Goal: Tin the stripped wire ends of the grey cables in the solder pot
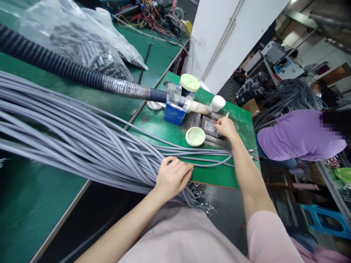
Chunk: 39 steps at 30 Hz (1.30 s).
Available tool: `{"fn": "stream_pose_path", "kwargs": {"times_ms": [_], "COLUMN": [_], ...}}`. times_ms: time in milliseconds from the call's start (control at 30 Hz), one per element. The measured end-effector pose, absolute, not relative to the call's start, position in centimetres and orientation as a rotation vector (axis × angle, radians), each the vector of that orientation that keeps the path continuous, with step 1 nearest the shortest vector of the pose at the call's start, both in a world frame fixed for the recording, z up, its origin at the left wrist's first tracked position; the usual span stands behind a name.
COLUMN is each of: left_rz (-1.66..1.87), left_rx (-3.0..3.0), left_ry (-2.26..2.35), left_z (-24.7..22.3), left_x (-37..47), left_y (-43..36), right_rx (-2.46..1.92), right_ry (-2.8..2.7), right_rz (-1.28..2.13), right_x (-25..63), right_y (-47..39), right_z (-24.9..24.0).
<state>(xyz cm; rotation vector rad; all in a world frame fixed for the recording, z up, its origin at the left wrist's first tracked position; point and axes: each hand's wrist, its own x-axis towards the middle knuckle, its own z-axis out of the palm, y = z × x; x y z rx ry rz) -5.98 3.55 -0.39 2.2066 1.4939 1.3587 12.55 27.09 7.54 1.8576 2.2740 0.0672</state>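
Observation:
A thick bundle of grey cables (109,142) runs from the left across the green tables to my body. My left hand (174,177) lies over its near end with the fingers curled round some cables. My right hand (226,127) pinches thin, dark reddish wires (214,121) above a small metal-topped pot (210,126), which looks like a solder pot. Whether the wire tips touch the metal cannot be made out. A shallow pale-green dish (195,136) stands close to the pot. Stripped cable ends (203,208) hang below my left hand.
A black corrugated hose (76,75) ends in a pale nozzle (200,108) beside the pot, over a blue box (174,114). Nearby stand a lidded jar (189,83) and a white tub (218,103). A person in purple (298,135) sits at the right.

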Motion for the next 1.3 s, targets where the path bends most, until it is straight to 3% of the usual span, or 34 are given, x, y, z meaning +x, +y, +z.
{"fn": "stream_pose_path", "kwargs": {"times_ms": [1000,1300], "left_rz": [1.35,1.355], "left_rx": [2.21,2.235], "left_ry": [1.498,1.525], "left_z": [-0.8,-0.7], "left_x": [-6.0,-5.9], "left_y": [3.5,3.6], "right_rx": [1.842,1.85], "right_ry": [2.227,2.376], "right_rz": [0.066,0.027], "right_x": [12.6,13.6], "right_y": [28.5,26.6], "right_z": [5.9,8.7]}}
